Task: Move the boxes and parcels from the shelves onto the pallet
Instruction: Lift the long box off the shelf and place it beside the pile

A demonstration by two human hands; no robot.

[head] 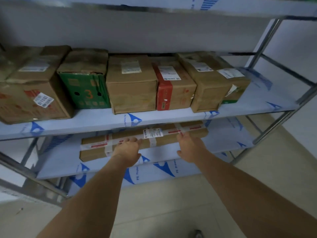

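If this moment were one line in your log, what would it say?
phase: reaching | left hand: on flat box | right hand: on flat box | box: on lower shelf | pallet: unseen

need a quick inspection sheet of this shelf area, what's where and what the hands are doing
surface: steel shelves covered in white film with blue logos
job's things: five full boxes in a row on the middle shelf, a sixth cut off at far left, among them a green box and a red-taped box; one long flat box on the lower shelf
clutter: nothing seen
hands: left hand and right hand both reach to the flat box, fingers straight at its front edge, not yet gripping
cables: nothing seen
surroundings: pale tiled floor; pallet not in view
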